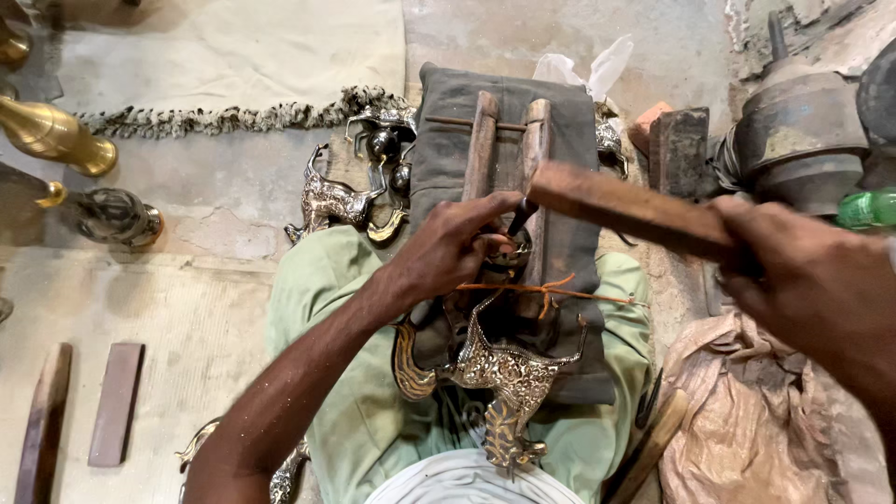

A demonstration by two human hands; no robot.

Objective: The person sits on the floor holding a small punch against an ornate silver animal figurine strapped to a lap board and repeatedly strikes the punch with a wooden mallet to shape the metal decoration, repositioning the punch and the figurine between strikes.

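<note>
My left hand (457,247) pinches a small dark punch tool (516,220) upright against an ornate silvery metal animal figure (499,373) that lies on my lap. My right hand (812,280) grips a flat wooden mallet block (621,207), whose far end hovers just above the punch. The figure rests between two wooden bars (507,149) tied with orange string (551,294) over a grey padded cloth (448,131) on my green-clad knees.
More silvery animal figures (341,198) lie on the floor ahead. Brass vases (56,135) stand at the left, with wooden slats (117,401) at lower left. A heavy metal anvil-like block (803,131), a green bottle (868,207) and a crumpled sack (756,411) sit at right.
</note>
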